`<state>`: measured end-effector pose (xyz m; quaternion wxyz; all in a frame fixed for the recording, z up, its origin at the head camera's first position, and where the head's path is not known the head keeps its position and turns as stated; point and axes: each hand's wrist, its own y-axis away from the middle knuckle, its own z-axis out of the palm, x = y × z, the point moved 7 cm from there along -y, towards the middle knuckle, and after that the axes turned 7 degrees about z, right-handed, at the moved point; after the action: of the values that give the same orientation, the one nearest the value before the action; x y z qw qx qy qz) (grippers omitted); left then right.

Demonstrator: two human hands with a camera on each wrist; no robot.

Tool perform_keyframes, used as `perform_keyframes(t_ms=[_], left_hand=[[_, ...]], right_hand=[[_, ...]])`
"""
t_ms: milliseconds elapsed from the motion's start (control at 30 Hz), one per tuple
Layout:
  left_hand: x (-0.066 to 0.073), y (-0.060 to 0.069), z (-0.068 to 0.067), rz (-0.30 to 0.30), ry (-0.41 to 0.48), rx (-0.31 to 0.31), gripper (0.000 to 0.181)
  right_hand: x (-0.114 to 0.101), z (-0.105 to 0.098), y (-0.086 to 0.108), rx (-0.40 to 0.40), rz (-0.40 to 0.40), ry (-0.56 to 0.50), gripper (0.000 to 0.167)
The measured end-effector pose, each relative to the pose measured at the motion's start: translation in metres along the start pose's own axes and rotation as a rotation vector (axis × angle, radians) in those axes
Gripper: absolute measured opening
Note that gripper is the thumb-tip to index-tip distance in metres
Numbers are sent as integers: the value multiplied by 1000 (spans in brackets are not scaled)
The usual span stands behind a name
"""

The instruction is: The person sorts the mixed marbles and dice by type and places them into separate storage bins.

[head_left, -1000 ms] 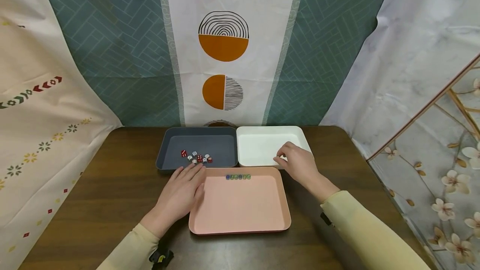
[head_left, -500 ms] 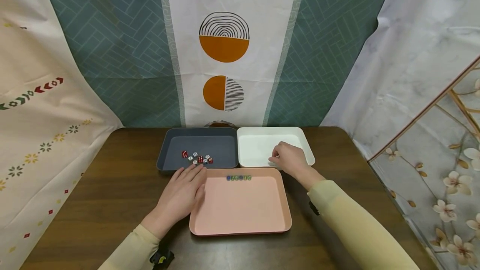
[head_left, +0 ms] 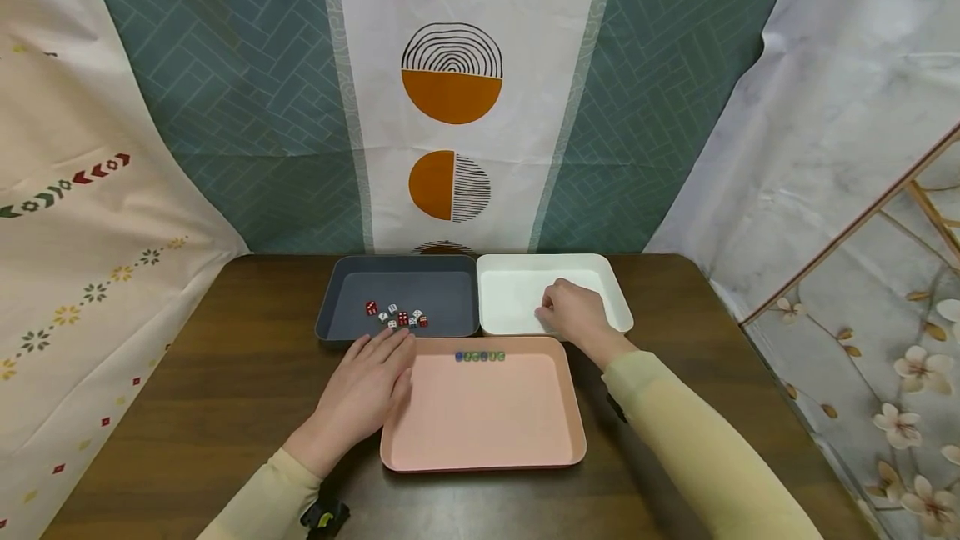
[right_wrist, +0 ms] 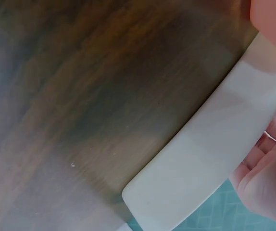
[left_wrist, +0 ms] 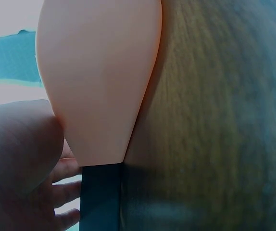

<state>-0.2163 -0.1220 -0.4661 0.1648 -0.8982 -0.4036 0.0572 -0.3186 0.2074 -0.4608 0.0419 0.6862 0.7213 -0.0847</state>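
Note:
My left hand (head_left: 367,386) rests with its fingers extended across the left rim of the pink tray (head_left: 483,432), fingertips by the front rim of the dark grey tray (head_left: 442,290). Several red and white dice (head_left: 402,318) lie in that grey tray. Over the front of the white tray (head_left: 510,298), my right hand (head_left: 576,312) is lowered with curled fingers. Whatever may be between its fingertips is hidden in the head view, and the right wrist view shows only part of the hand (right_wrist: 268,168) behind the tray wall. A row of small blue and green pieces (head_left: 480,356) lines the pink tray's far side.
The three trays touch one another on a dark wooden table (head_left: 225,390). Patterned cloths (head_left: 585,107) hang behind the table and at both sides.
My right hand has shifted left over the white tray, and its fingers look more tucked under. The left hand stays in place. The dice and the row of small pieces have not moved.

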Motion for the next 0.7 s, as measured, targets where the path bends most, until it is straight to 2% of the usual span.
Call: perform_keyframes(t_ms=[233, 433, 567, 700], left_hand=[[0, 0, 0, 2, -2, 1, 52], [0, 0, 0, 0, 5, 1, 52], [-1, 0, 1, 1, 5, -1, 52], [-1, 0, 0, 7, 1, 1, 52]], right_hand=[[-3, 5, -4, -8, -15, 45, 21], [-4, 0, 0, 34, -25, 5, 27], [-7, -11, 11, 95, -53, -44, 29], [-13, -23, 32, 143, -93, -104, 26]])
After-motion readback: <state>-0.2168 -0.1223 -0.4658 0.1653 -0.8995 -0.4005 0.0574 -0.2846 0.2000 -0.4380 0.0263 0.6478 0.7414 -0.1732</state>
